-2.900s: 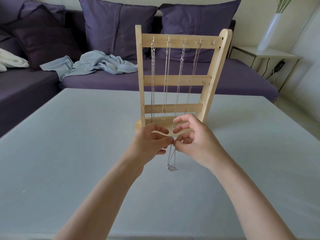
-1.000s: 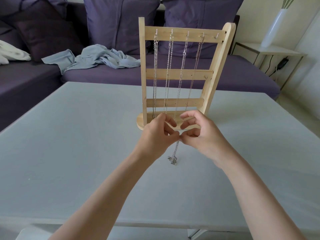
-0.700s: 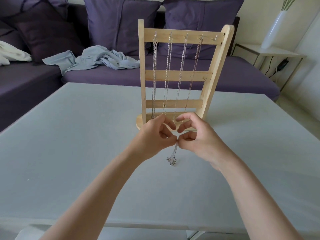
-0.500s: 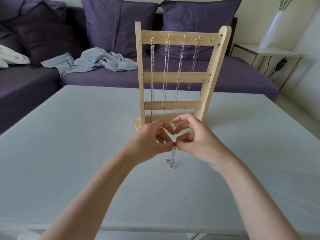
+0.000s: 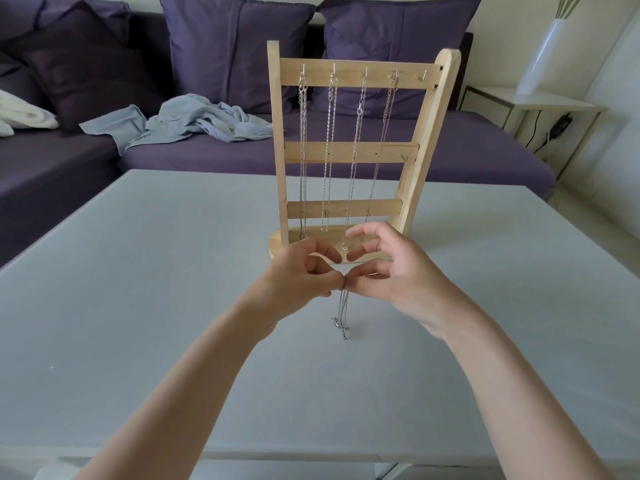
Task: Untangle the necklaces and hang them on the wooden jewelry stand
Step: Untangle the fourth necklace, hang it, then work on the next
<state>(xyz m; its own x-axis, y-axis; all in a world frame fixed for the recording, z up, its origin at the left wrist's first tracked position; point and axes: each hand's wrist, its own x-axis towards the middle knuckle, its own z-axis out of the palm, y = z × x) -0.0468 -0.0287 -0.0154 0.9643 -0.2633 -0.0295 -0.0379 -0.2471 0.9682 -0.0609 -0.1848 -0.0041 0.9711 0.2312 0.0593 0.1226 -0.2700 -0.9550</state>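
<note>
I have one chain (image 5: 343,306) left in my fingers, pinched between both hands just in front of the stand (image 5: 349,150). The stand is upright on the worktop (image 5: 138,271); four chains (image 5: 329,150) hang from its top-bar hooks, and the far-right hook (image 5: 423,76) looks free.

The main risk, as I judge it, is at the pinch. The chain is thin and slack, so if either grip eases, it will slip and pool on the worktop, perhaps knotting again around the pendant (image 5: 342,328) dangling below. That pendant hangs just above the surface or touches it; I cannot tell which. If I lift fast, it could swing into the hung chains and catch. Reaching for the hook, my right wrist would pass close to the nearest hung chain and to the stand's frame, and a knock could tip the stand or drag a chain off its hook.

My left hand (image 5: 304,275) comes in from the lower left, thumb and forefinger clamped on the chain, the other fingers curled. My right hand (image 5: 391,271) meets it tip to tip, thumb and forefinger also pinching the chain, with the remaining fingers spread and raised towards the stand's base. Both forearms angle inward over the worktop.
</note>
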